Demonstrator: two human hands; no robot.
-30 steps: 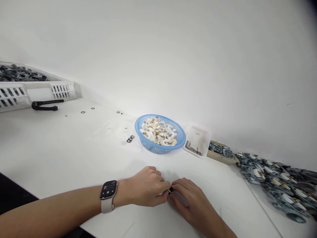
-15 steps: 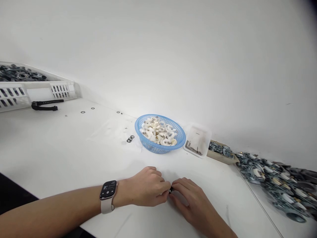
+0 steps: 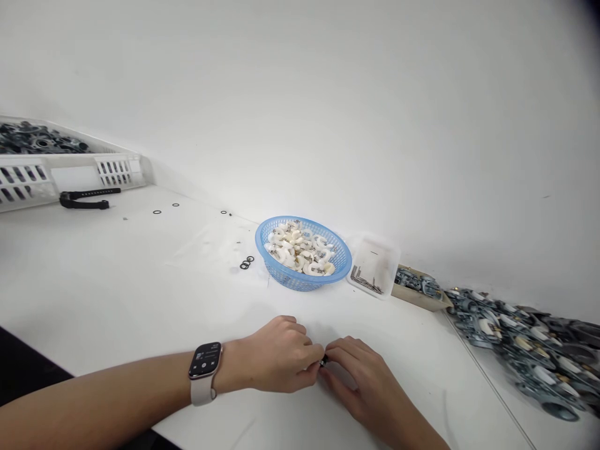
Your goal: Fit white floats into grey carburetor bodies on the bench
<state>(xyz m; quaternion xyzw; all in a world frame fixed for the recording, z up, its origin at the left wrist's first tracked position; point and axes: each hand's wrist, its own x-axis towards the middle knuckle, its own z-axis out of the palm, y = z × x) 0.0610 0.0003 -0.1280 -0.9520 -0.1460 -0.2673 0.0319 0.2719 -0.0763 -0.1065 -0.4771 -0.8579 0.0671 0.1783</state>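
Observation:
My left hand and my right hand meet low over the white table, fingertips almost touching. Between them is a small dark part, mostly covered by the fingers, so its kind cannot be made out. The left thumb and forefinger pinch it from one side, and the right fingertips close on it from the other. A smartwatch with a pale strap is on my left wrist. Beyond the hands stands a blue plastic basket heaped with white curved plastic pieces.
Black rubber rings lie left of the basket. To its right are a white tray with thin metal pins and a box of metal parts. Carburetor-like metal bodies pile up at right. A white crate and black watch are far left.
Almost nothing differs. Both hands keep their pinch on the small dark part, with only a very slight shift of the left hand.

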